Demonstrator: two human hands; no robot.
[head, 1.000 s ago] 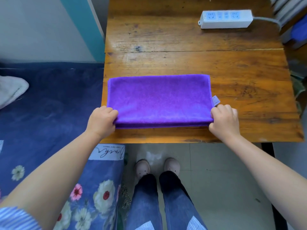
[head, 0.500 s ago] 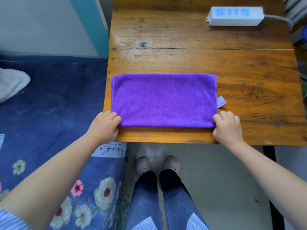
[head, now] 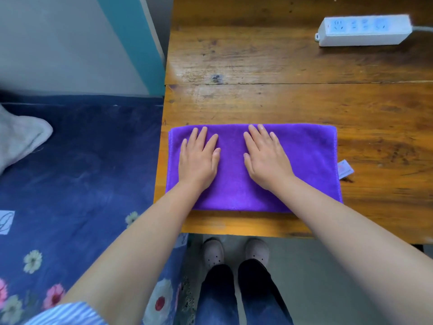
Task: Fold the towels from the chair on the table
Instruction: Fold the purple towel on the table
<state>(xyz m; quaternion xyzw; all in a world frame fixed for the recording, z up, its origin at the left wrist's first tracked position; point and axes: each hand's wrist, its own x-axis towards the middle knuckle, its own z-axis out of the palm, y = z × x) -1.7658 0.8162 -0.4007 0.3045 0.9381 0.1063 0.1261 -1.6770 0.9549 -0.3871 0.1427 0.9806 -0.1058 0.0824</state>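
Note:
A purple towel (head: 311,160), folded into a long rectangle, lies flat near the front edge of the wooden table (head: 281,99). A small white label (head: 345,169) sticks out at its right edge. My left hand (head: 198,158) lies palm down on the towel's left part, fingers straight and spread. My right hand (head: 266,158) lies palm down on the middle of the towel, fingers straight. Neither hand grips the cloth.
A white power strip (head: 363,30) with a cable lies at the table's far right. Left of the table is a bed with a dark blue floral cover (head: 77,174) and a grey-white cloth (head: 21,139). My feet (head: 234,252) stand below the table edge.
Both hands have let go of the towel's near corners and moved inward onto its top, now lying flat. The view has come closer to the table.

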